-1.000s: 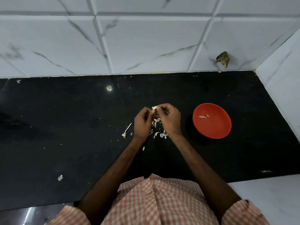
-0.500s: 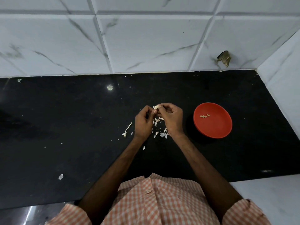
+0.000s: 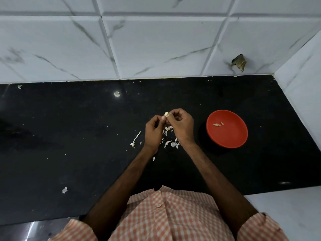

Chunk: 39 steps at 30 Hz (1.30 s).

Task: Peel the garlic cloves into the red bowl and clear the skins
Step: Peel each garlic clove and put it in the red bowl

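Note:
A pale garlic clove [image 3: 166, 114] is held between both hands above the black counter. My right hand [image 3: 181, 126] pinches it with thumb and forefinger, the other fingers curled. My left hand [image 3: 153, 130] has its fingertips curled up against the clove from the left. Under the hands lies a scatter of white garlic skins [image 3: 169, 139]. The red bowl [image 3: 226, 128] sits to the right of my right hand and holds two or three peeled cloves [image 3: 218, 124].
A thin garlic stalk [image 3: 135, 140] lies left of my left hand. A loose skin scrap [image 3: 64, 190] rests near the counter's front left. The tiled wall rises behind, a white side wall [image 3: 302, 80] closes the right, and a white ledge [image 3: 286, 209] sits at the front right.
Both hands have stayed together over the skins, working the clove. More of the clove now shows above the fingertips. The bowl has not moved.

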Each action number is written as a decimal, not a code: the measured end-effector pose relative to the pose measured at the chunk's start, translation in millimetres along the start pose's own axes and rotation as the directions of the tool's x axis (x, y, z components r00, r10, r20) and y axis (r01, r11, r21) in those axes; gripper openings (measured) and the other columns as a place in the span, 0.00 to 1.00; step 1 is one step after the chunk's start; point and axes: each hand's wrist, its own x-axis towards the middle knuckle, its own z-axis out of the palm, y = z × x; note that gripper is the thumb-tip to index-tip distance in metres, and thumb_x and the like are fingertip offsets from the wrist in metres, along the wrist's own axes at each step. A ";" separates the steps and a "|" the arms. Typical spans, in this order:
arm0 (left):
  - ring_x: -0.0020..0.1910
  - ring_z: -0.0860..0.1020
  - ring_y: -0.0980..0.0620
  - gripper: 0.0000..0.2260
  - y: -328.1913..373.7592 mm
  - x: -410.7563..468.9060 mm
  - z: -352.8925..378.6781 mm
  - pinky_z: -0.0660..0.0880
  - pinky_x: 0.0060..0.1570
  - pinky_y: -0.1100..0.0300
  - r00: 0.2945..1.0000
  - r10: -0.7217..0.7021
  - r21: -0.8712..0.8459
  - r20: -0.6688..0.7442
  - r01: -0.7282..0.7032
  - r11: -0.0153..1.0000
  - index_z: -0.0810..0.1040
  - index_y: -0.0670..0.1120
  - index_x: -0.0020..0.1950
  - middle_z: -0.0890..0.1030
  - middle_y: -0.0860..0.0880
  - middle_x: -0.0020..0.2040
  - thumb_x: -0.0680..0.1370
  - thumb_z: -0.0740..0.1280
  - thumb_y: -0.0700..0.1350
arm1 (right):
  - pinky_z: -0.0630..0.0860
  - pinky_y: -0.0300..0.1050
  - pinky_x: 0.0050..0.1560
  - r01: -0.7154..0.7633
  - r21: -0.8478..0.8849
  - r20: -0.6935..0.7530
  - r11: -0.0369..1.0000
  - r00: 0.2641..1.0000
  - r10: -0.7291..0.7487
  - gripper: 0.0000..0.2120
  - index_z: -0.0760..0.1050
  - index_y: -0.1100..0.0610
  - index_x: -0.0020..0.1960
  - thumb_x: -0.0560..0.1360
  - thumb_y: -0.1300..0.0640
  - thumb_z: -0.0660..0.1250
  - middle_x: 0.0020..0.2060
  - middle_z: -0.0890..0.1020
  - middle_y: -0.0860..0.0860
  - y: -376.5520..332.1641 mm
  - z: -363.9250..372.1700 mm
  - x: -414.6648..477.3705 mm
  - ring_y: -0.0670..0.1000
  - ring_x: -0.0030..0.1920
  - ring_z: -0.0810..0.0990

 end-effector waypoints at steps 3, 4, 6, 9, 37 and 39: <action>0.42 0.77 0.54 0.11 -0.7 -0.3 1.0 0.75 0.46 0.60 0.999 -0.043 -0.065 0.014 0.044 0.997 0.77 0.36 0.46 0.79 0.49 0.39 0.84 0.61 0.39 | 0.84 0.53 0.45 -0.033 -0.047 0.008 0.998 0.999 0.033 0.01 0.80 0.59 0.47 0.77 0.62 0.70 0.39 0.84 0.53 1.7 2.5 0.0 0.53 0.41 0.85; 0.41 0.77 0.54 0.11 -1.0 0.4 1.3 0.75 0.46 0.60 0.999 -0.051 -0.066 0.013 0.052 0.996 0.77 0.35 0.47 0.79 0.48 0.39 0.84 0.60 0.39 | 0.84 0.53 0.46 -0.058 -0.050 0.007 0.997 0.998 0.058 0.01 0.80 0.59 0.47 0.77 0.62 0.71 0.39 0.84 0.53 2.6 2.9 0.0 0.51 0.41 0.84; 0.41 0.76 0.54 0.11 -2.0 1.9 2.4 0.75 0.45 0.59 0.999 -0.054 -0.052 0.007 0.054 0.997 0.77 0.36 0.47 0.78 0.49 0.39 0.85 0.60 0.40 | 0.84 0.51 0.46 -0.077 -0.083 0.015 0.994 0.997 0.079 0.02 0.79 0.58 0.47 0.77 0.60 0.71 0.39 0.84 0.52 4.3 3.3 -0.7 0.49 0.41 0.84; 0.43 0.77 0.53 0.11 -5.1 3.2 1.1 0.75 0.47 0.57 0.999 -0.049 -0.037 -0.010 0.049 0.998 0.79 0.40 0.47 0.80 0.49 0.40 0.85 0.60 0.42 | 0.82 0.43 0.44 -0.032 -0.185 0.077 0.982 0.996 0.047 0.02 0.80 0.57 0.47 0.78 0.59 0.70 0.40 0.83 0.50 4.4 -1.0 -0.3 0.48 0.42 0.83; 0.38 0.77 0.53 0.10 -6.9 3.6 -12.1 0.75 0.41 0.49 0.977 0.169 0.440 0.131 -0.210 0.873 0.78 0.48 0.47 0.79 0.55 0.39 0.83 0.62 0.51 | 0.84 0.48 0.48 -0.173 0.102 0.145 0.980 0.977 0.157 0.06 0.83 0.60 0.54 0.80 0.63 0.68 0.48 0.86 0.56 6.6 -14.8 8.2 0.53 0.49 0.86; 0.37 0.76 0.56 0.09 -7.4 3.7 -12.7 0.74 0.38 0.52 0.978 0.169 0.461 0.126 -0.209 0.863 0.79 0.49 0.48 0.79 0.56 0.38 0.82 0.63 0.51 | 0.84 0.49 0.50 -0.167 0.089 0.147 0.982 0.977 0.153 0.07 0.82 0.60 0.56 0.80 0.65 0.68 0.49 0.85 0.56 7.7 -15.3 7.7 0.53 0.50 0.86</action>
